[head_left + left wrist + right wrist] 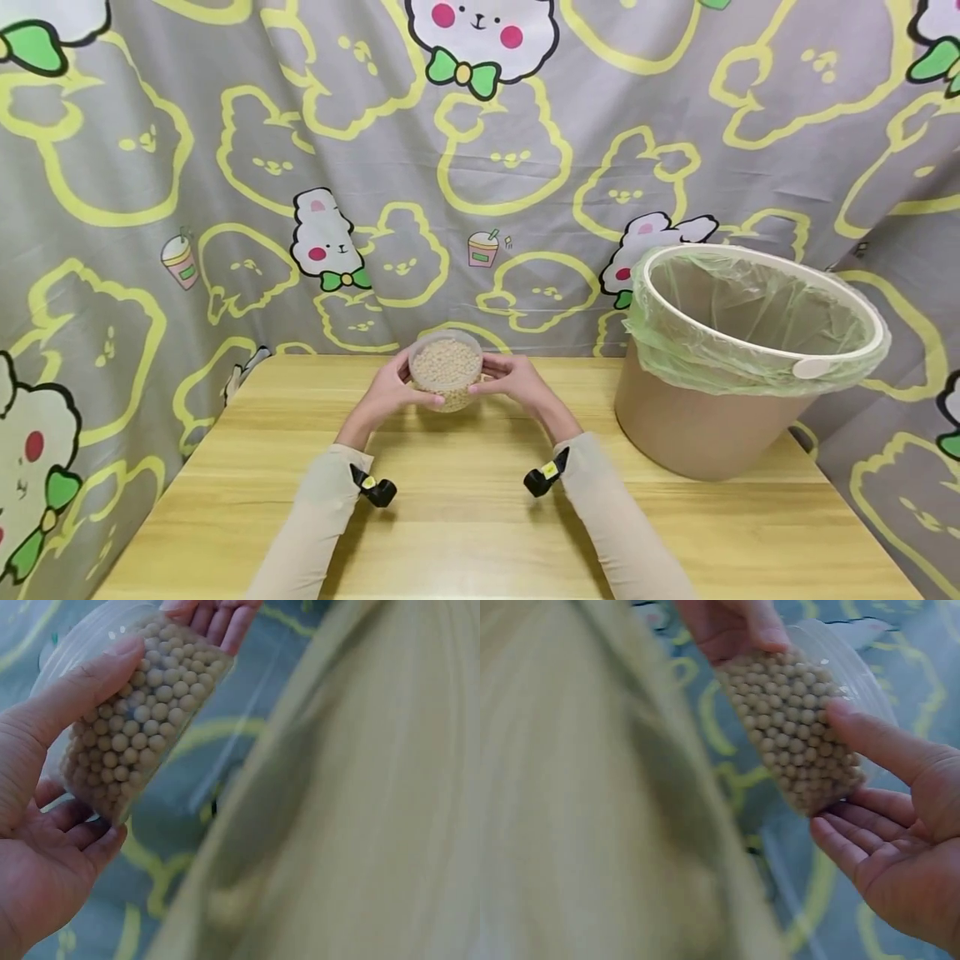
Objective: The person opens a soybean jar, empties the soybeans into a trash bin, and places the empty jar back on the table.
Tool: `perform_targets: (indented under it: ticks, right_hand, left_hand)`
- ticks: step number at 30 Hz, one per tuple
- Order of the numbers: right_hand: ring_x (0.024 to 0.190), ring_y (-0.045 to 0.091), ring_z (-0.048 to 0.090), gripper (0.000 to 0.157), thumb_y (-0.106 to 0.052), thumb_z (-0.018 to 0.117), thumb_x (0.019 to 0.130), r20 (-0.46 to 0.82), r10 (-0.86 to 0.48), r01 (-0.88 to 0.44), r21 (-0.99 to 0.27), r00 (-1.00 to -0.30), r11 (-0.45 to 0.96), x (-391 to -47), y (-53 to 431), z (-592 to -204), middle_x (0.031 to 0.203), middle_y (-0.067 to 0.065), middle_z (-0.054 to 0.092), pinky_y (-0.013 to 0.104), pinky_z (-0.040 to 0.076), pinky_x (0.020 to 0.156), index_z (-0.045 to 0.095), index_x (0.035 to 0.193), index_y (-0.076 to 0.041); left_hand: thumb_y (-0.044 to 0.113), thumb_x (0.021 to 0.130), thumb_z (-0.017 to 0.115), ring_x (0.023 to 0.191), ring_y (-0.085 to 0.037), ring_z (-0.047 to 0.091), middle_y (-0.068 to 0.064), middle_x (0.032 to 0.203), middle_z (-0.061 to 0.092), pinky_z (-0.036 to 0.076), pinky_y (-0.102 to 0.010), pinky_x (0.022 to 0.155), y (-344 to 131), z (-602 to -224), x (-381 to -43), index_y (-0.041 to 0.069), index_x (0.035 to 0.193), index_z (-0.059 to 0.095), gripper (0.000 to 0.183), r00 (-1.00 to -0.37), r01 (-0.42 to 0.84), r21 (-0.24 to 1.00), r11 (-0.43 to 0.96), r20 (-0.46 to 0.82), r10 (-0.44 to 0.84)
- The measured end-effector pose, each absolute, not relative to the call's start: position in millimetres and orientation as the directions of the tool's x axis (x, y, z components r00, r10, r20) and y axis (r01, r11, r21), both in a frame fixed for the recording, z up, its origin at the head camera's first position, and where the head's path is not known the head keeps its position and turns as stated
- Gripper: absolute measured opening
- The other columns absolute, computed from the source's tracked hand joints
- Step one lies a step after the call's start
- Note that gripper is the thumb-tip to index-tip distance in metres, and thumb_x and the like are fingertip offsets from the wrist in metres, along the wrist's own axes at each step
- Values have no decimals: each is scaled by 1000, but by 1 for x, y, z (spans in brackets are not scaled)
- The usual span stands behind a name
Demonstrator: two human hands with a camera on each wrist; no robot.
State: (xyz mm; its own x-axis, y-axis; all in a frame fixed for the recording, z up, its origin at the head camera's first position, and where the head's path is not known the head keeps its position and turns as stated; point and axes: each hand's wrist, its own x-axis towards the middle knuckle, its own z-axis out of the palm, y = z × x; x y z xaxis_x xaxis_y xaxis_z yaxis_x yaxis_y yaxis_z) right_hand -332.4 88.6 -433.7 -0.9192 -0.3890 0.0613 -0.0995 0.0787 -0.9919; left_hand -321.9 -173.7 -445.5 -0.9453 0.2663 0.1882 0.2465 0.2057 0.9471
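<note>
A clear round plastic tub is held between both hands near the back edge of the table. Many small round beige balls fill much of it and show through the wall. My left hand grips its left side, thumb along the front and fingers around the side and underneath. On the opposite side my right hand holds it likewise, with the thumb against the wall. Both wrist views show a gap between the tub's base and the tabletop. Whether a lid covers the top, I cannot tell.
A brown bin with a green plastic liner and a cream rim stands on the right of the wooden table. Behind the table hangs a grey patterned curtain. Small black cameras sit on both wrists.
</note>
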Motion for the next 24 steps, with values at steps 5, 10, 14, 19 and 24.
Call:
perform_targets:
  ticks: [5, 10, 14, 19, 24]
  right_hand:
    - [130, 36, 60, 66, 5, 83, 78, 77, -370, -113, -991, -926, 77, -329, 116, -405, 139, 22, 62, 35, 55, 101, 59, 139, 3]
    - [124, 37, 64, 66, 8, 84, 75, 112, -342, -158, -982, -933, 107, -320, 138, -377, 134, 25, 64, 30, 58, 95, 60, 137, 6]
    - [122, 35, 66, 67, 9, 85, 74, 126, -322, -177, -975, -938, 135, -310, 150, -361, 133, 26, 64, 30, 59, 93, 60, 137, 6]
    - [124, 36, 64, 67, 8, 85, 74, 134, -317, -188, -971, -939, 147, -297, 157, -349, 134, 26, 64, 32, 58, 94, 61, 137, 6]
    - [121, 34, 66, 66, 8, 85, 74, 158, -287, -211, -964, -945, 164, -289, 162, -338, 133, 26, 65, 30, 59, 92, 62, 136, 5]
  left_hand:
    - [10, 68, 95, 147, -27, 41, -6, 154, 47, 31, -48, 123, -146, -429, -325, 24, 156, 39, 105, -915, 323, 936, 137, 271, 299]
    - [7, 72, 92, 145, -26, 42, -5, 154, 46, 33, -50, 121, -122, -417, -327, 30, 158, 35, 106, -886, 352, 934, 63, 311, 345]
    - [3, 72, 91, 144, -26, 41, -5, 155, 43, 33, -51, 120, -106, -409, -326, 31, 159, 32, 109, -867, 365, 931, -7, 343, 361]
    - [0, 68, 93, 144, -26, 37, -5, 158, 36, 33, -50, 119, -91, -403, -322, 31, 160, 27, 116, -866, 370, 928, -37, 359, 348]
    - [2, 63, 96, 142, -25, 39, -5, 155, 38, 34, -49, 119, -78, -394, -320, 30, 158, 27, 121, -857, 407, 913, -25, 391, 335]
